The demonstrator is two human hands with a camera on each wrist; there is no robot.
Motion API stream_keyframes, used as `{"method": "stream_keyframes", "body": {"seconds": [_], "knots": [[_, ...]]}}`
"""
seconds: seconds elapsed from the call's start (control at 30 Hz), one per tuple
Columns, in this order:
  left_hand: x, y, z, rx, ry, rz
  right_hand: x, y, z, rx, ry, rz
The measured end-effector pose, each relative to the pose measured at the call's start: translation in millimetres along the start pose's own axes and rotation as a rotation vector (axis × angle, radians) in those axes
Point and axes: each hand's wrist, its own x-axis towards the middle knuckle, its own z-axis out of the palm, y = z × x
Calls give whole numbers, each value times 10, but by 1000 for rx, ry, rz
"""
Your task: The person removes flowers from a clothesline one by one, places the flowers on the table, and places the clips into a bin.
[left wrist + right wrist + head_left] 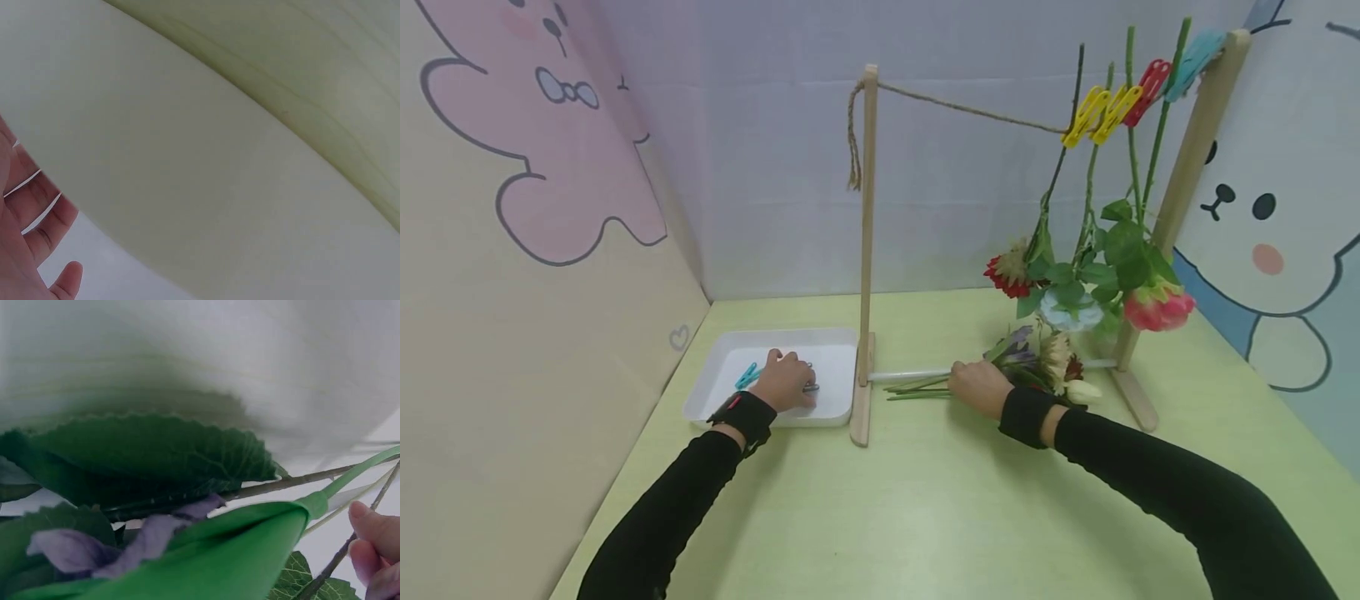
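Note:
My left hand (pixel 784 382) reaches down into a white tray (pixel 711 398), over small clothespins. A light-blue clothespin (pixel 747 377) shows beside its fingers; others are partly hidden under the hand. In the left wrist view the fingers (pixel 40 240) are loosely bent, with nothing visible between them. My right hand (pixel 981 387) pinches a flower stem (pixel 340 553) from a bunch of flowers lying on the table. Purple, cream and white blooms (pixel 1056 362) of that bunch lie right of the hand, and loose green stems (pixel 917 389) stick out to its left.
A wooden frame (pixel 868 225) carries a sagging twine line (pixel 970 106). Several flowers hang head down from it at the right, held by yellow (pixel 1116 115), red (pixel 1147 92) and blue clothespins (pixel 1197 65). A white rod (pixel 910 376) joins the frame's feet.

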Motion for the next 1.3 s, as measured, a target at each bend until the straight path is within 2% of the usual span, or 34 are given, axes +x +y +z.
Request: {"method": "stream_keyframes", "body": {"seconds": [0.13, 0.17, 0.27, 0.37, 0.4, 0.47, 0.6, 0.67, 0.77, 0.87, 1.03, 1.17, 1.3], "knots": [[8, -24, 25, -4, 1, -20, -19, 4, 133, -9, 140, -16], [7, -28, 25, -6, -1, -25, -29, 19, 300, -33, 188, -33], [-1, -32, 10, -18, -7, -35, -39, -4, 372, -24, 194, -26], [-18, -27, -33, -27, -6, -33, -45, -66, 274, -20, 220, -5], [-26, -25, -49, -26, -1, -30, -41, -107, 94, 0, 197, 15], [-46, -29, -82, -24, 15, -23, -42, -155, -30, -9, 202, 24], [-98, -62, -187, -34, 57, -16, -78, -204, -246, 59, 113, 66], [-121, -97, -289, -50, 77, -20, -119, -188, -335, 119, 100, 111], [-163, -163, -553, -71, 124, -36, -197, -86, -488, 216, 161, 199], [-201, -258, -932, -74, 166, -45, -261, 102, -648, 271, 268, 284], [-195, -472, -1589, -52, 218, -59, -361, 472, -830, 217, 370, 388], [-152, -543, -2098, -22, 272, -45, -448, 689, -879, 199, 362, 461], [-71, -487, -2510, -11, 344, -7, -518, 807, -876, 186, 331, 506]]}}
